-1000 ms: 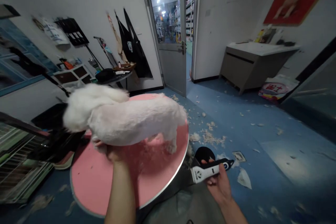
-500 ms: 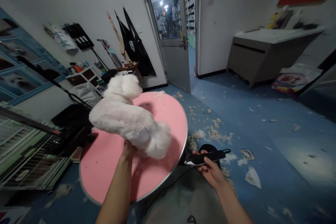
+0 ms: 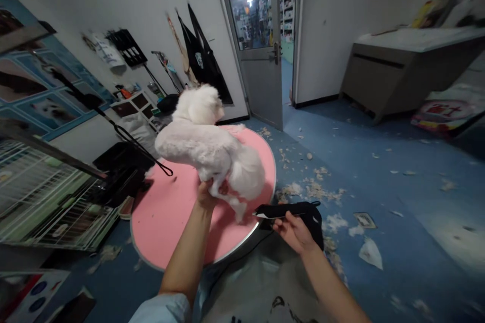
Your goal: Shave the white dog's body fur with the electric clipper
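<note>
A white dog (image 3: 200, 149), its body clipped short and its head and rear fluffy, stands on a round pink grooming table (image 3: 166, 227). My left hand (image 3: 206, 196) holds the dog from below at its flank, just ahead of the hind leg; the fingers are partly hidden under the body. In my right hand (image 3: 294, 232) is a black hair clipper (image 3: 284, 210), gripped from beneath with its blade pointing left. That blade is over the table's right rim, apart from the dog's hind paw.
A black grooming loop (image 3: 164, 167) hangs at the table's left, near wire cages (image 3: 71, 217). Hair clumps (image 3: 318, 189) litter the blue floor. Beyond are a half-open door (image 3: 261, 81) and a grey cabinet (image 3: 373, 81) on the right.
The dog's rear has turned, so a hind leg now shows beneath it. The clipper has come left, nearer to that leg. The whole view has shifted somewhat.
</note>
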Action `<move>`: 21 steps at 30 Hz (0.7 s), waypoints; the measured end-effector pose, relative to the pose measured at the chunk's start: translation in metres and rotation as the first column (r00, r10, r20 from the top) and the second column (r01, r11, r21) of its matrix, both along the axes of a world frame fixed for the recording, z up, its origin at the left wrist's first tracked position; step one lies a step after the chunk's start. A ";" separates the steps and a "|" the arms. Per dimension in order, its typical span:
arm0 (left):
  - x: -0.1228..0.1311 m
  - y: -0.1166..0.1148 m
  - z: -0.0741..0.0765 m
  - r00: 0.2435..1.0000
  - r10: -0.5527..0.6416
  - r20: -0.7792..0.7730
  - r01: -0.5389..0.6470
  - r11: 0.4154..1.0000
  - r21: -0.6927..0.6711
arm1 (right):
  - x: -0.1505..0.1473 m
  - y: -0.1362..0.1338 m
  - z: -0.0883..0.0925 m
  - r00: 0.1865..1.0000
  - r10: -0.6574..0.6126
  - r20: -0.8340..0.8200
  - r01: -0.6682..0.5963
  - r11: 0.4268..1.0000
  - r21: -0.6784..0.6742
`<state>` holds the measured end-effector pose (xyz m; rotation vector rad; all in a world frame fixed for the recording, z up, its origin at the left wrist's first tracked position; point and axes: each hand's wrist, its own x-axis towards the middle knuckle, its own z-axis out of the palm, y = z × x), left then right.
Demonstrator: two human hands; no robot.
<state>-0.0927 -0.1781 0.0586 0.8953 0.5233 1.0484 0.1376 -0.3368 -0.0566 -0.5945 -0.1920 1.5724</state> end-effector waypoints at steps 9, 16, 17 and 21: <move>0.008 -0.012 0.024 0.960 -0.079 0.269 0.088 0.996 -0.022 | -0.022 0.063 0.082 0.927 -0.212 0.310 0.126 0.953 0.277; 0.017 -0.026 0.038 0.951 -0.040 0.307 0.068 0.994 -0.081 | -0.043 0.080 0.104 0.864 -0.243 0.440 0.041 0.907 0.419; 0.018 -0.027 0.040 0.949 -0.033 0.315 0.060 0.995 -0.075 | -0.043 0.079 0.104 0.852 -0.215 0.477 -0.002 0.910 0.415; 0.019 -0.027 0.044 0.946 -0.005 0.325 0.040 0.994 -0.099 | -0.038 0.078 0.109 0.806 -0.185 0.562 -0.059 0.920 0.388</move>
